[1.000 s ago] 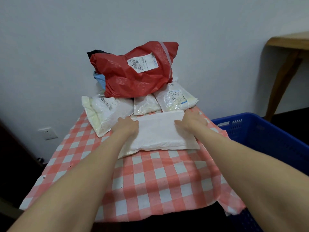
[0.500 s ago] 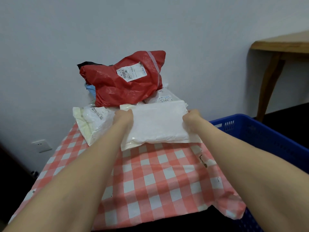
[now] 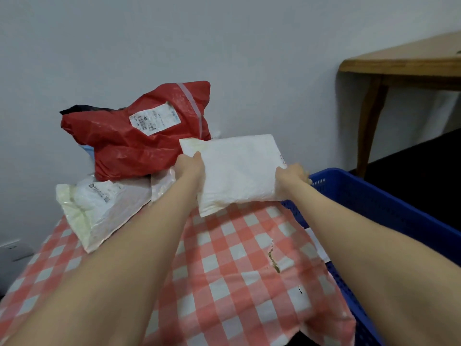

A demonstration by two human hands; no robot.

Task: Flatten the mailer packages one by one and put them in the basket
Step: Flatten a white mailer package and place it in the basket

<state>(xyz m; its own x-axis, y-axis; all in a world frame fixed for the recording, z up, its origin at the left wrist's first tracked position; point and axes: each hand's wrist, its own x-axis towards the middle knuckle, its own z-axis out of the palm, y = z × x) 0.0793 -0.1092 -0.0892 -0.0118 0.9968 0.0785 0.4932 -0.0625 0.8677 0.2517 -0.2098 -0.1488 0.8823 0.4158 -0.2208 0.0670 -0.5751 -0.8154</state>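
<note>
While left hand (image 3: 190, 166) and right hand (image 3: 291, 176) grip 1 white mailer (image 3: 239, 168), checked tablecloth (image 3: 224, 258) beneath, blue basket (image 3: 374, 193) beside, wooden table (image 3: 411, 61)

Soft, even indoor light, dim and cool, fills the room. The wooden table (image 3: 404, 63) casts a faint shadow on the wall (image 3: 224, 46) beneath it — the floor (image 3: 419, 158) sinks to near black. The red mailer (image 3: 129, 148) carries a mild sheen on its creases; the white mailer (image 3: 239, 171) shows fine texture. Wide-angle stretch swells the forearms (image 3: 112, 283) at the bottom edge, and detail is slightly soft throughout.
</note>
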